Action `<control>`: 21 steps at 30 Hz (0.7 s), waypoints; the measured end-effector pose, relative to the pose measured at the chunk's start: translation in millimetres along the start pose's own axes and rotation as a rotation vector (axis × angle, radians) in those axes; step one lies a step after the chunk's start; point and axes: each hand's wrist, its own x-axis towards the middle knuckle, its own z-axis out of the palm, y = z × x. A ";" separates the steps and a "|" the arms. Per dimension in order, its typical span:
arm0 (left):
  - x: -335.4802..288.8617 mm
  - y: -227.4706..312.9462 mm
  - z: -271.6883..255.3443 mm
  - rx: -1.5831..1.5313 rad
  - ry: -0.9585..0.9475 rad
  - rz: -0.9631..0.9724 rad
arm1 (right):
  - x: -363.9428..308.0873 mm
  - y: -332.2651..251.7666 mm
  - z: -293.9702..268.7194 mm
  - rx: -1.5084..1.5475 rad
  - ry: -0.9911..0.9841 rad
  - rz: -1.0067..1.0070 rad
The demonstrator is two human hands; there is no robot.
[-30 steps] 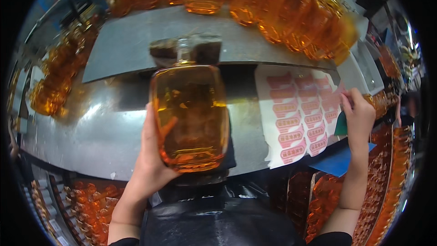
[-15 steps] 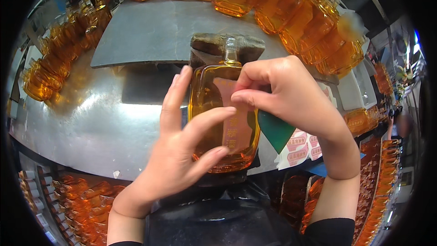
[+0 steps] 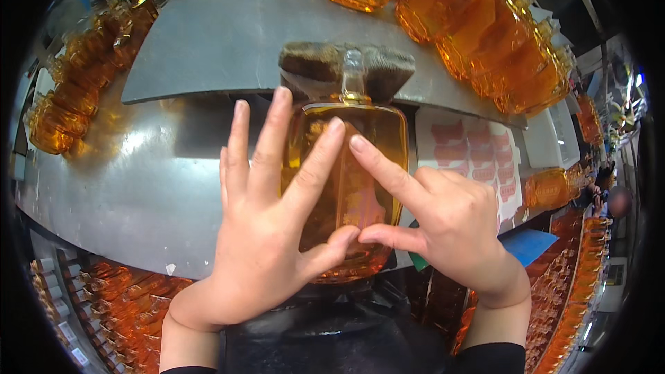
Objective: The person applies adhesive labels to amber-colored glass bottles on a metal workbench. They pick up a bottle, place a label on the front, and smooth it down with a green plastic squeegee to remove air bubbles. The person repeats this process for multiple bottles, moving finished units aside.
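A flat-shouldered glass bottle of amber liquid lies on its back in front of me, its neck on a rough, worn block. A reddish label with gold characters is on its upper face. My left hand is spread over the bottle's left side, index fingertip and thumb tip at the label. From the right, my right hand has index finger and thumb stretched out to the label, its other fingers curled. Both index fingertips nearly meet near the label's top; the thumbs nearly meet low down. Neither hand grips anything.
Amber bottles stand in a curved row at the back and right; more stand at the left. A raised metal plate crosses the table. Right of the bottle lie a label sheet, a blue sheet and a green piece.
My right hand has moved down from its pinch over the label and opened its thumb and index finger. My left fingers spread further. The green piece is now mostly hidden; more of the label sheet shows.
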 end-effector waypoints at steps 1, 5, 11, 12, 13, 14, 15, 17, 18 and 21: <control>-1.4 -0.6 0.3 0.004 0.011 -0.018 | 0.9 -2.5 -1.9 0.014 -0.042 0.016; 0.8 -18.3 10.2 -0.236 0.085 0.051 | -3.3 0.6 -3.8 0.156 -0.008 0.065; 0.6 -11.6 16.3 -0.232 0.084 0.027 | -1.3 5.3 11.4 0.166 0.056 0.025; 0.5 -11.8 17.5 -0.215 0.090 0.034 | -1.2 5.4 10.1 0.170 0.042 0.028; 0.7 -11.8 17.9 -0.198 0.097 0.042 | -0.9 5.6 8.9 0.174 0.028 0.031; 1.0 -11.3 17.6 -0.200 0.096 0.046 | -0.6 5.8 8.0 0.179 0.022 0.035; 0.7 -11.6 18.2 -0.205 0.099 0.050 | -0.3 5.8 7.8 0.181 0.015 0.037; 0.3 -11.8 18.3 -0.208 0.095 0.055 | 0.1 6.0 7.4 0.185 0.002 0.035; 0.7 -12.4 18.0 -0.206 0.089 0.059 | 0.6 6.8 7.4 0.185 -0.002 0.031; 1.1 -11.7 17.7 -0.187 0.074 0.061 | 0.7 8.5 5.9 0.180 -0.029 0.034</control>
